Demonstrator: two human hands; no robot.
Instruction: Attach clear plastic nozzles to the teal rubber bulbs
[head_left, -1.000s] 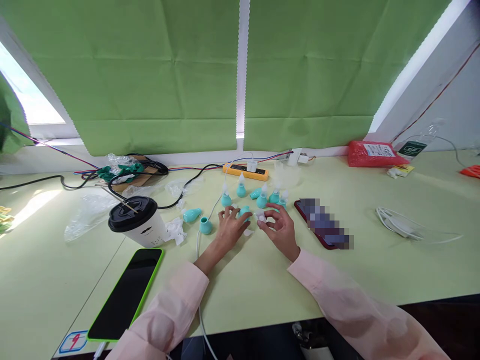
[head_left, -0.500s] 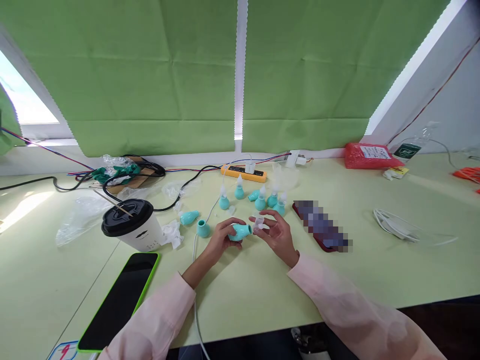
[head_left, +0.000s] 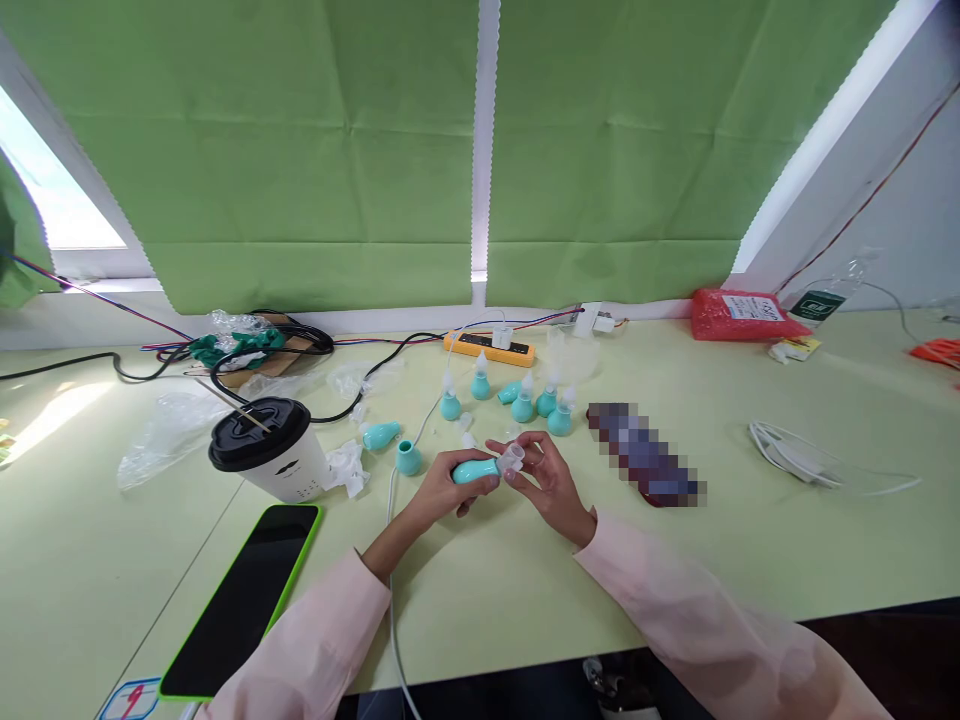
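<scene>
My left hand (head_left: 442, 492) is closed round a turquoise bulb (head_left: 475, 471) whose mouth points right. A clear plastic piece (head_left: 511, 458) sits at that mouth, and the fingers of my right hand (head_left: 551, 485) grip it from the right. Just to the left, one turquoise bulb (head_left: 408, 458) stands with its mouth up and another (head_left: 382, 435) lies on its side. Beyond my hands stand several turquoise bulbs with clear tips, one of them here (head_left: 523, 404), and a bulb without a visible tip (head_left: 509, 392) lies among them.
A lidded paper cup (head_left: 281, 465) and a green-edged phone (head_left: 244, 600) are on the left. A blurred dark red object (head_left: 645, 455) and a white cable (head_left: 787, 460) lie to the right. An orange power strip (head_left: 465, 346) and a red package (head_left: 742, 315) are at the back.
The clear piece has moved left and now meets the mouth of the held bulb, where a gap was before. My left hand has turned, its fingers now over the bulb. The view has shifted slightly.
</scene>
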